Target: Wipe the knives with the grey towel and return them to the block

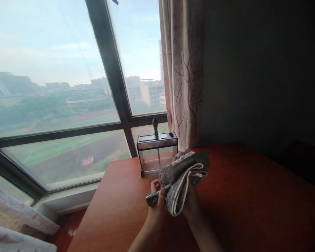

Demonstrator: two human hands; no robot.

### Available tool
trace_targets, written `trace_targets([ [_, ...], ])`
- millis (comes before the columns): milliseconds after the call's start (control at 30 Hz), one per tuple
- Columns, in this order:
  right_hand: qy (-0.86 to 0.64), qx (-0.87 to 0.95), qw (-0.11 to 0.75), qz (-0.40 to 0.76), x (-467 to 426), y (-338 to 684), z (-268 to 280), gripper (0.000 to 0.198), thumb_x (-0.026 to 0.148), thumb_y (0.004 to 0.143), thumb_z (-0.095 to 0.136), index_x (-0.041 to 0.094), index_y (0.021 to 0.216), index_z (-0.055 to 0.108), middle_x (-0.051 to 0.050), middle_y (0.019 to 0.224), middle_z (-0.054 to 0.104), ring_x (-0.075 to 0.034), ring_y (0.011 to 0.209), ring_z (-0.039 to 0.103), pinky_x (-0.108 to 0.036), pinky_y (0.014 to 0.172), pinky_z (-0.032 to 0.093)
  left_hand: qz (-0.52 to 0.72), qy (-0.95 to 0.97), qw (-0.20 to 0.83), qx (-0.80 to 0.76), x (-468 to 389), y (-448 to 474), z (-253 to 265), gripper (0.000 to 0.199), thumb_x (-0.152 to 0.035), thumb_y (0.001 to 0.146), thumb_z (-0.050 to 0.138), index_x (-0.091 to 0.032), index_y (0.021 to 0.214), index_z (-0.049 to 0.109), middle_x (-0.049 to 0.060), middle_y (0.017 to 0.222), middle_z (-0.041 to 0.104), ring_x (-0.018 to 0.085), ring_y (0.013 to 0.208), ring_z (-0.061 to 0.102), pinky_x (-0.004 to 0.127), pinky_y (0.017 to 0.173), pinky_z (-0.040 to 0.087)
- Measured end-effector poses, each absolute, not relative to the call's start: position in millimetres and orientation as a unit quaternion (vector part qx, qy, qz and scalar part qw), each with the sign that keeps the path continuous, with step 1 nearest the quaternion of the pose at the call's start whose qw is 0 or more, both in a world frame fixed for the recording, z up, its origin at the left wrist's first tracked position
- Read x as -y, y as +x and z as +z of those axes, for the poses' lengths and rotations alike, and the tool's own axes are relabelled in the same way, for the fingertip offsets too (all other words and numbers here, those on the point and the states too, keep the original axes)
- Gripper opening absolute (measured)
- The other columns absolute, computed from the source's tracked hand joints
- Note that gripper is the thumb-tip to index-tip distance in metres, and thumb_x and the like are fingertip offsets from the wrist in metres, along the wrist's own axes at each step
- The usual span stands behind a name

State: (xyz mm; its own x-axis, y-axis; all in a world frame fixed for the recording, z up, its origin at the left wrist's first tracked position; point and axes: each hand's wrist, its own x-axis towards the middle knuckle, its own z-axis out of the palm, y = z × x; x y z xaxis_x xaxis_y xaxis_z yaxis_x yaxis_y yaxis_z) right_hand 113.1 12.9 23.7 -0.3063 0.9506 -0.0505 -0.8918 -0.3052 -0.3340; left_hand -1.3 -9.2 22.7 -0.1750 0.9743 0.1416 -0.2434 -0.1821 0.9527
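It looks like a room in a home, and high up too: beyond the big dark-framed window (111,70) on the left, the view drops to a green sports field (57,148) with a small goal (87,161), then hazy buildings (147,91) under a bright sky. A long curtain (186,73) printed with red branches hangs at the far side, and a second patterned curtain (23,213) sweeps in at near left: very domestic. Here's the broad reddish-brown table (244,189), and household goods with it, a knife (181,168) and a folded towel (179,197), while shadow swallows the plain wall (257,73) on the right.
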Motion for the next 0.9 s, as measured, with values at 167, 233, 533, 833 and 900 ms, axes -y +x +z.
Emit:
trace_targets([
  [167, -0.142, 0.143, 0.608, 0.768, -3, 99, 32, 0.040, 0.046, 0.069, 0.079, 0.023, 0.101, 0.070, -0.004, 0.102, 0.075, -0.027, 0.102, 0.067, -0.044, 0.095, 0.049, 0.636, 0.410, 0.486, -0.437, 9, -10, 21, 0.069, -0.061, 0.075, 0.063, -0.022, 0.130, 0.050, 0.010, 0.115, 0.068, 0.029, 0.116, 0.058, 0.042, 0.106, 0.035],
  [233, -0.173, 0.167, 0.613, 0.753, 0, 98, 33, 0.043, 0.042, 0.068, 0.082, 0.023, 0.103, 0.068, -0.004, 0.103, 0.074, -0.027, 0.101, 0.067, -0.044, 0.095, 0.049, 0.630, 0.392, 0.504, -0.443, 10, -14, 17, 0.070, -0.054, 0.077, 0.064, -0.023, 0.137, 0.044, 0.010, 0.121, 0.066, 0.029, 0.120, 0.056, 0.041, 0.109, 0.033],
  [533, -0.329, 0.298, 0.650, 0.617, 2, 93, 42, 0.060, 0.033, 0.060, 0.087, 0.020, 0.114, 0.064, -0.007, 0.107, 0.073, -0.028, 0.103, 0.066, -0.046, 0.098, 0.045, 0.643, 0.392, 0.506, -0.421, 9, -23, 28, 0.071, -0.055, 0.082, 0.059, -0.028, 0.144, 0.038, 0.009, 0.138, 0.056, 0.029, 0.130, 0.048, 0.042, 0.111, 0.032],
  [833, -0.337, 0.284, 0.684, 0.581, -6, 104, 38, 0.056, 0.026, 0.060, 0.087, 0.022, 0.111, 0.066, -0.002, 0.099, 0.075, -0.023, 0.094, 0.069, -0.037, 0.089, 0.050, 0.597, 0.431, 0.521, -0.431, 5, -46, 36, 0.054, -0.050, 0.084, 0.060, -0.021, 0.129, 0.055, 0.010, 0.135, 0.059, 0.030, 0.130, 0.048, 0.042, 0.110, 0.035],
  [900, -0.295, 0.239, 0.691, 0.615, -10, 113, 32, 0.050, 0.027, 0.063, 0.086, 0.023, 0.109, 0.067, -0.002, 0.101, 0.075, -0.022, 0.094, 0.069, -0.035, 0.087, 0.052, 0.593, 0.449, 0.514, -0.427, 5, -50, 37, 0.051, -0.048, 0.085, 0.061, -0.020, 0.127, 0.057, 0.010, 0.135, 0.059, 0.029, 0.131, 0.047, 0.042, 0.111, 0.033],
])
